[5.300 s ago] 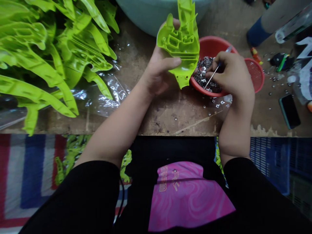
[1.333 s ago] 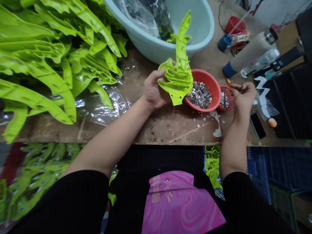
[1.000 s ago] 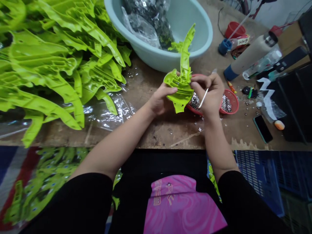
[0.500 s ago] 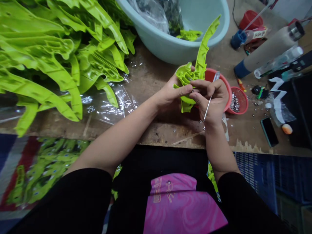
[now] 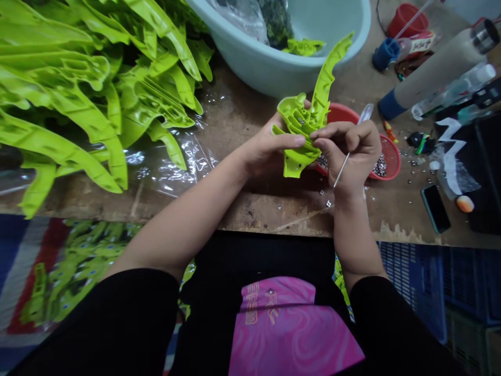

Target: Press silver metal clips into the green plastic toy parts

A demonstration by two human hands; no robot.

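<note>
L hand [image 5: 266, 149] grips a lime-green plastic moulding [image 5: 301, 122], clenched and held up off the wooden counter [image 5: 250, 209], inner side turned toward the R hand [image 5: 346, 151], whose fingers pinch a thin metal pick [image 5: 342, 175] for close work, just above a red bowl [image 5: 340, 114].

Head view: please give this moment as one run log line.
left hand: holds lime-green plastic part | right hand: holds metal pick | nearby: red bowl

This looks like a small assembly workshop: a scarred wooden workbench [image 5: 270, 209], lime-green plastic parts [image 5: 66, 89] heaped upper left, and blue crates [image 5: 415, 292] lower right.
</note>
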